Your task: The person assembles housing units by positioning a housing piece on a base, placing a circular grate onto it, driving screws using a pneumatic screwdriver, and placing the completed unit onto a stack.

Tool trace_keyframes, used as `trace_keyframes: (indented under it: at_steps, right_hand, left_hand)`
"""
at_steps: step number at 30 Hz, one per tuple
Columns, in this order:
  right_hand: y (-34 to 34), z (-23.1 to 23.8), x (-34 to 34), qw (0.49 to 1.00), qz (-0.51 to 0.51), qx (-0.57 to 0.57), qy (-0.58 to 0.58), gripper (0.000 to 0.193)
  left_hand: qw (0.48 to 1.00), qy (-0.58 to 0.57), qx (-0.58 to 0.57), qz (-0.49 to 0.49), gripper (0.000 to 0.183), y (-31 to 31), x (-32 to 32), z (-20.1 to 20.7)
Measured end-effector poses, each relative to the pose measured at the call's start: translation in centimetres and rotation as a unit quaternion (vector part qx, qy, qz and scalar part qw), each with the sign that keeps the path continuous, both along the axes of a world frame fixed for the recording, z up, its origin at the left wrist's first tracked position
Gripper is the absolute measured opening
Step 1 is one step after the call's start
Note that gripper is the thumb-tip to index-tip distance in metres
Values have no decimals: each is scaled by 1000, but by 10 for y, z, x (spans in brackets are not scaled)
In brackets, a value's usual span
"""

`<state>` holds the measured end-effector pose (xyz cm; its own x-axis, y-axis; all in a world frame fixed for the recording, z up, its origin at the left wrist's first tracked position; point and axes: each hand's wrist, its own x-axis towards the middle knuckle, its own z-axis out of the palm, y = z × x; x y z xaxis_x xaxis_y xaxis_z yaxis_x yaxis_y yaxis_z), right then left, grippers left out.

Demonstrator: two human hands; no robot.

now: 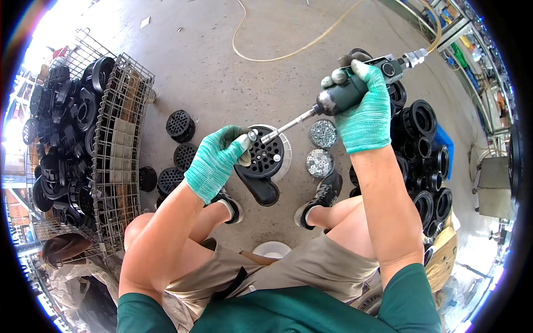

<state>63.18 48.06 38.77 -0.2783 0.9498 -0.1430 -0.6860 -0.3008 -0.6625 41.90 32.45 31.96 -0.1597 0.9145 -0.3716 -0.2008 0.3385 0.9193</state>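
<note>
My left hand (214,161), in a green knitted glove with a grey coated palm, pinches a small silver bolt (252,135) between thumb and finger. My right hand (363,114), gloved alike, is wrapped round a dark air driver (345,95). The driver's long metal shaft points down-left, its tip close beside the bolt. Under both lies a round black plastic grate (265,162) with many holes and a curved black pipe outlet (262,191). It rests on a round white support (287,151). Whether the driver tip touches the grate, I cannot tell.
Two round containers of small metal parts, one (323,134) behind the other (320,163), stand on the floor. Black grates (180,125) are stacked at left, beside a wire cage (119,144) of black parts. Black pipe fittings (422,119) are piled right. A yellowish hose (277,57) crosses the floor.
</note>
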Motion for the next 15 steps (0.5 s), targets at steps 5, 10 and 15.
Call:
trace_keyframes:
  at_steps: [5, 10, 15]
  right_hand:
    - [4, -6, -11, 999, -33, -33, 9, 13]
    - [5, -8, -18, 999, -26, -39, 14, 13]
    - [7, -14, -21, 998, -24, -47, 21, 18]
  left_hand:
    - [1000, -17, -1, 7, 35, -1, -1, 3]
    - [1000, -1, -7, 5, 34, -2, -2, 4]
    - [999, -28, 6, 39, 33, -5, 2, -2]
